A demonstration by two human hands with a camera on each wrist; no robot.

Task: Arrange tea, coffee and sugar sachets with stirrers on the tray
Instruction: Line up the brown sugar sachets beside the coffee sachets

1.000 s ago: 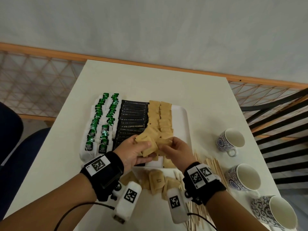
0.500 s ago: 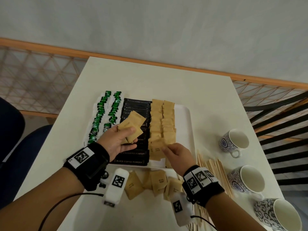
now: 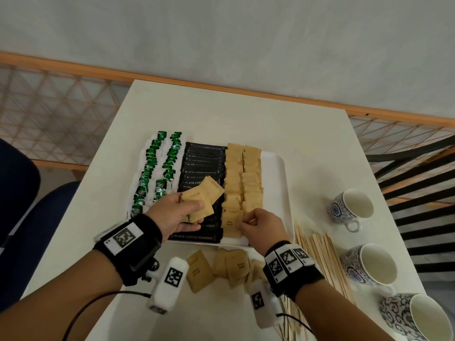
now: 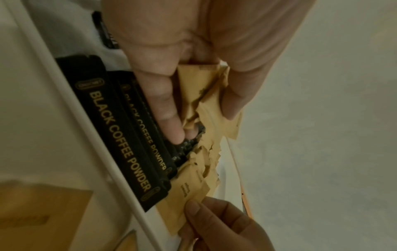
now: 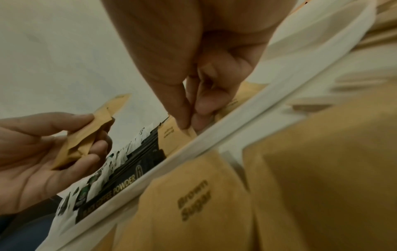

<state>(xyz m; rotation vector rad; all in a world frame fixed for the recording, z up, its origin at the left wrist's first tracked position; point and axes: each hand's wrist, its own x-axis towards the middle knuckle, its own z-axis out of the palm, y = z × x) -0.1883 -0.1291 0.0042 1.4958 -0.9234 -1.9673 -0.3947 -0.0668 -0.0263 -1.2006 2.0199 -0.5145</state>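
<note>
We see three cups [image 3: 350, 207] in a row on the worktop [image 3: 307, 148], a wall [image 3: 221, 33] behind and a blue chair [image 3: 37, 217] at left.

We've got the tray [image 3: 278, 168] packed on the left: tea bags [image 3: 157, 173], black coffee sticks [image 3: 203, 163] and two columns of brown sugar sachets [image 3: 242, 173] edge to edge, so no gap to slip fingers between. The only bare tray floor is the strip along its right side. Right of that, the stirrers [image 3: 320, 257] lie fanned on the table [image 3: 221, 112], with three cups [image 3: 349, 207] lined up beyond them (tight over there). Loose sachets [image 3: 216, 267] clutter the near edge in front of the tray. Far half of the table behind the tray is bare, easy reach from above
</note>
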